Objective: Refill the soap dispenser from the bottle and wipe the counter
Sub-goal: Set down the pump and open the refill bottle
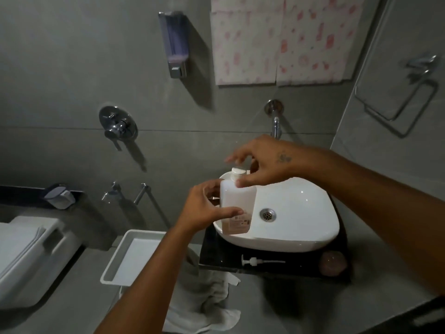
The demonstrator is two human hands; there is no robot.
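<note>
My left hand point(207, 208) grips a white plastic bottle point(237, 202) upright over the left rim of the white basin point(301, 213). My right hand point(260, 165) reaches over it, fingers curled around the bottle's white cap point(237, 173). A white pump head with its tube point(261, 261) lies on the black counter point(224, 256) in front of the basin. A rounded pinkish dispenser body point(333, 261) sits at the counter's right front corner. A white cloth point(204, 302) hangs below the counter edge.
A wall-mounted soap dispenser point(174, 44) hangs at upper centre. A tap spout point(275, 124) juts above the basin. A white tray point(131, 256) stands left of the counter, with a toilet point(29, 256) further left. A towel ring point(397, 102) is on the right wall.
</note>
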